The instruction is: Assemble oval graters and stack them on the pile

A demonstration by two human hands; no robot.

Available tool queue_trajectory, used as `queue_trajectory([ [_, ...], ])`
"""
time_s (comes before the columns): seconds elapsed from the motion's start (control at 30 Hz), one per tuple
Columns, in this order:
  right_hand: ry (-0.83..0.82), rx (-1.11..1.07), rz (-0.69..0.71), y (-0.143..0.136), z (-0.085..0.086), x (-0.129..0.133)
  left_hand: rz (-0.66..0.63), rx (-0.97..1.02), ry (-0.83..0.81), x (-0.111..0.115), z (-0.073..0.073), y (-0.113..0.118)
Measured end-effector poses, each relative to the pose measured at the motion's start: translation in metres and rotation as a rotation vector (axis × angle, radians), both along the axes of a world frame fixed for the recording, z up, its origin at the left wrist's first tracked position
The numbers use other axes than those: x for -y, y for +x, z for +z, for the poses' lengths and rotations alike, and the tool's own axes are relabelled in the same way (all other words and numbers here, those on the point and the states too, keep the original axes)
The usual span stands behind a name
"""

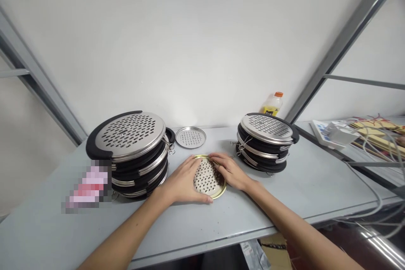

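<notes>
Perforated disc (pixel 207 179), one: thin, round, pale metal, cut through with rows of small slots, a gold-coloured rim about it; lying about midway along the table (pixel 300 194), between its back and front edges. My left hand (pixel 182 183): spread wide around the disc's left side, thumb on the front rim, fingers on the far rim, holding it across that span. My right hand (pixel 232 172): at the disc's far right, fingers bent over the rim, palm downward; whether it pinches the rim, I cannot tell. Second perforated disc (pixel 190 138), one: round, silver metal, slotted, with a raised rim, lying flat just behind my work, near the table's back edge. Large stack (pixel 139 175), one: round slotted plates of brushed metal, edged in thick matt black bands, with bent-wire clips at its side; standing toward the table's left end, its top plate tilted. Smaller stack (pixel 265 135), one: like plates, black bands and wire clips, standing near the right end of the back edge. Plastic bottle (pixel 275 103), one: clear, with orange cap and yellow label, behind the smaller stack. A pixelated pink patch by the large stack: not identifiable.
</notes>
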State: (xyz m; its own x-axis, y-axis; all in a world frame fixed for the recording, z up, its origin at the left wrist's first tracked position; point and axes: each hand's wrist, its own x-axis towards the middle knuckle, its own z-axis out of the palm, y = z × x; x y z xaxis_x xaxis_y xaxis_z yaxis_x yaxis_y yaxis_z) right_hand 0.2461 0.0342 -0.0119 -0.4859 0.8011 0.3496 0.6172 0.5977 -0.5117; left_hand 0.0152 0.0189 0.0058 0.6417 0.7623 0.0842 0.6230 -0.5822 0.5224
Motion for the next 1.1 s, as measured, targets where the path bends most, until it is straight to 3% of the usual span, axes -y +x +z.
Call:
queue_trajectory([
  [0.73, 0.134, 0.217, -0.028, -0.0052, 0.0058, 0.0073, 0.022, -0.071, -0.008, 0.0005, 0.0047, 0.0035],
  [1.1, 0.103, 0.205, -0.051, -0.0033, -0.0003, 0.0055, 0.026, -0.053, -0.027, 0.0027, 0.0061, 0.0024],
])
